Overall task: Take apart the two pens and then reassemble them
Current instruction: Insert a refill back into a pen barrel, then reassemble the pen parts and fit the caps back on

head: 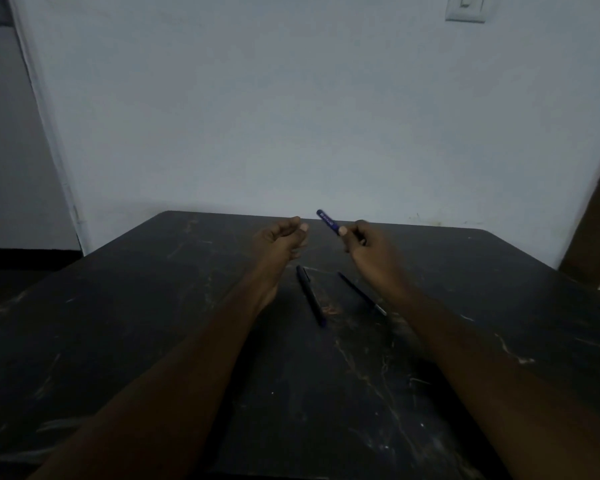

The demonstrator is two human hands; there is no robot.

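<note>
I have both hands raised over the far half of the dark marbled table (pixel 118 341). My right hand (pixel 368 251) pinches a blue pen piece (pixel 327 222) between thumb and forefinger; it carries white lettering and angles up and away to the left from the fingertips. I judge it to be a cap or a barrel section, though the dim light does not let me say which. My left hand (pixel 278 242) sits just to the left of that piece, apart from it, palm turned up, fingers loosely curled and thumb near the forefinger. I see nothing in it; a very small part could be hidden by the curl.

Below and nearer to me than the hands, two items lie flat on the table. A dark pen (pixel 310 296) lies between the two wrists and looks whole, clip end away from me. A thinner dark piece with a pale tip (pixel 361 293) lies under the right wrist, close beside the first but not touching; I judge it to be the body or refill of the opened pen.

Assessment: one pen appears separated into at least two parts, the other untouched. Remaining: any further stripping of the first pen, dismantling the second, then reassembly of both.
</note>
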